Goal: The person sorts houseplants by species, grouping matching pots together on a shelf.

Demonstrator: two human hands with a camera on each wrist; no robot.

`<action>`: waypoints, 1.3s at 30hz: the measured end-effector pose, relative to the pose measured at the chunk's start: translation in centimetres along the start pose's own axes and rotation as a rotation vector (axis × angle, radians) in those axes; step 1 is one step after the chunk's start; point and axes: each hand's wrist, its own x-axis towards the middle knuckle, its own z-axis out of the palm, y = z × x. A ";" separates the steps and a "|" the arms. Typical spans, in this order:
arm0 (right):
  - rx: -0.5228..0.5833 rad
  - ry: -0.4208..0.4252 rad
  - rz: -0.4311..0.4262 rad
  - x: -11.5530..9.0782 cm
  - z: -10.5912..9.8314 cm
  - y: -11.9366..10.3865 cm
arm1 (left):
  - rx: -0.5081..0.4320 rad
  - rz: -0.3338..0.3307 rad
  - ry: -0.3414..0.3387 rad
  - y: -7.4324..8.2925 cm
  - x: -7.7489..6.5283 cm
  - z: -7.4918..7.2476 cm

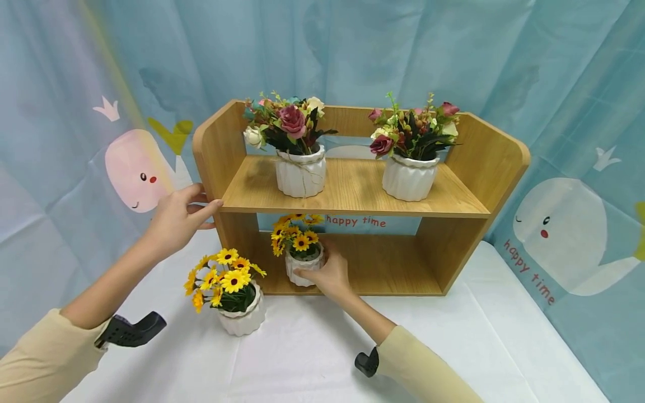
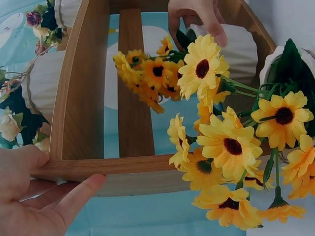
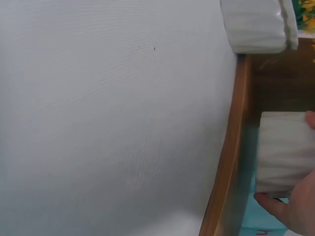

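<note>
A wooden two-tier shelf (image 1: 347, 187) stands on the white-covered table. Its left side panel (image 1: 214, 148) is held at the front edge by my left hand (image 1: 178, 218), a thumb and fingers (image 2: 81, 199) at that edge. Inside the lower compartment, toward the left, my right hand (image 1: 330, 271) grips a white ribbed flowerpot (image 1: 304, 266) of yellow sunflowers, thumb in front and fingers round its right side. Whether its base touches the board cannot be told. A second sunflower pot (image 1: 242, 316) sits on the table before the shelf's lower left corner, its blooms (image 2: 231, 147) close to the left wrist camera.
Two white pots of mixed roses stand on the upper tier, one at left (image 1: 301, 173) and one at right (image 1: 409, 179). Behind hangs a blue curtain (image 1: 378, 50) with whale prints. White cloth (image 1: 312, 347) covers the table in front of the shelf.
</note>
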 end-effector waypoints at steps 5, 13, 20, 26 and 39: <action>0.014 0.010 -0.032 0.4 1.0 0.5 | 0.006 0.001 0.008 -0.1 -0.1 -0.1; 0.035 0.032 -0.039 0.8 2.1 0.7 | 0.004 -0.006 0.007 0.0 -0.2 -0.1; 0.033 0.025 -0.014 0.7 2.8 1.1 | -0.006 -0.003 0.007 0.0 -0.1 0.0; 0.059 0.029 -0.028 0.5 3.0 1.2 | -0.001 0.001 0.009 0.1 -0.1 0.1; 0.049 -0.020 0.012 -0.1 2.8 0.8 | -0.007 0.003 0.008 0.0 0.0 0.1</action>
